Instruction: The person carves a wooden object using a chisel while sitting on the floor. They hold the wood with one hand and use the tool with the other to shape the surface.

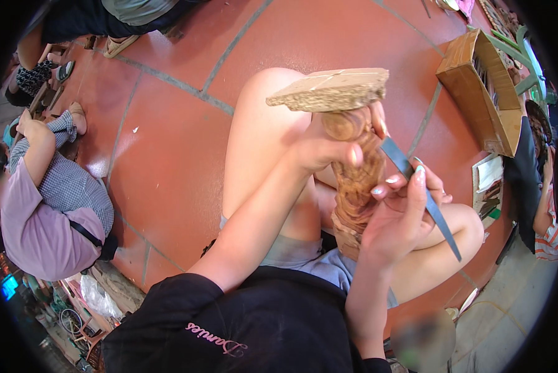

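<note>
A carved brown wooden figure with swirling grain stands slanted between my thighs. At its far end is a broad, rough-edged pale wood slab. My left hand is wrapped round the figure just below the slab, thumb on the near side and some fingers hidden behind. Pinched between the thumb and fingers of my right hand is a narrow, flat grey strip, pointed at its near end. Its far end lies close to the carving's right side; I cannot tell whether they touch.
Red floor tiles spread around me. An open cardboard box stands at the right, with a green plastic chair beyond it. A person in a lilac top sits at the left. Other people are at the far left and right edge.
</note>
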Tool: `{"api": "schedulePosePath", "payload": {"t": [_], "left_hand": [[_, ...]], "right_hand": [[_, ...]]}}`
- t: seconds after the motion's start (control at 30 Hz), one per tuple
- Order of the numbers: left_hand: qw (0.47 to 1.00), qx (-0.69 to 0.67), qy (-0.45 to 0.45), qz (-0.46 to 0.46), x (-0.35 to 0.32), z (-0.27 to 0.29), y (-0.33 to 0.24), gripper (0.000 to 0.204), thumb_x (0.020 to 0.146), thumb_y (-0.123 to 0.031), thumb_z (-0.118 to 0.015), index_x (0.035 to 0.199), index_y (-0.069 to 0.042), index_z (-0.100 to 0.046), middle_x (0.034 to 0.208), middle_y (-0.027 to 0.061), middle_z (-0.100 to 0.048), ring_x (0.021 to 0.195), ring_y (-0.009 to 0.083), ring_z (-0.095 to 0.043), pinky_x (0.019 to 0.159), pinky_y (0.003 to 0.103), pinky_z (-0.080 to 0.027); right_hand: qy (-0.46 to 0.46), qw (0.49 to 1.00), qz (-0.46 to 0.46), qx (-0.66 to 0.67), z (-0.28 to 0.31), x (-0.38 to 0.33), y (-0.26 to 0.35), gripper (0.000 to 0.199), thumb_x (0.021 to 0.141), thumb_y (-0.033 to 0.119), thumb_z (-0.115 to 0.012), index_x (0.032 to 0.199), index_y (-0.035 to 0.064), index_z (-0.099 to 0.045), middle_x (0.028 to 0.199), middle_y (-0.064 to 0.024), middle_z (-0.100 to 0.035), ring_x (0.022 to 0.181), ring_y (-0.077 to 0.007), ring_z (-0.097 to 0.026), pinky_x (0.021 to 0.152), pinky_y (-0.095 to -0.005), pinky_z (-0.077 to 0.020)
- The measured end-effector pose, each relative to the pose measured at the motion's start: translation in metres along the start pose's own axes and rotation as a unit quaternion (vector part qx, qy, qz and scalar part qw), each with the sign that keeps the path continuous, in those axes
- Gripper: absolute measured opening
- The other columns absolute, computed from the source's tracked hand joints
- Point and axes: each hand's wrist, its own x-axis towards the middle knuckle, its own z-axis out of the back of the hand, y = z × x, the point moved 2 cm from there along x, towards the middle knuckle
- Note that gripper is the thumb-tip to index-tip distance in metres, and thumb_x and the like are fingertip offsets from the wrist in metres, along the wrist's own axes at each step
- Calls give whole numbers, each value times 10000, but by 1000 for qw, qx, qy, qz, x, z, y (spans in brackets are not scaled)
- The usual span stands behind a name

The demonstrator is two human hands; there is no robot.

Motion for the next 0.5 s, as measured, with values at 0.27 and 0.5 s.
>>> {"api": "schedulePosePath", "payload": {"t": [0.27, 0.5], "left_hand": [[986, 4, -166, 7, -7, -3, -14, 388, 781, -211, -701, 1035, 41, -551, 883, 127, -637, 822, 207, -663, 758, 338, -548], [967, 162, -194, -17, -3, 6, -17, 262, 775, -58, -674, 995, 26, -561, 840, 117, -647, 810, 199, -657, 733, 322, -532]], "right_hand": [[33, 996, 64, -46, -19, -9, -19, 143, 993, 90, -472, 1087, -17, -473, 751, -152, -652, 580, -179, -625, 592, -283, -541], [-16, 999, 14, -27, -17, -1, -21, 196, 989, 81, -482, 1141, -41, -501, 832, -159, -670, 686, -197, -657, 669, -289, -547]]}}
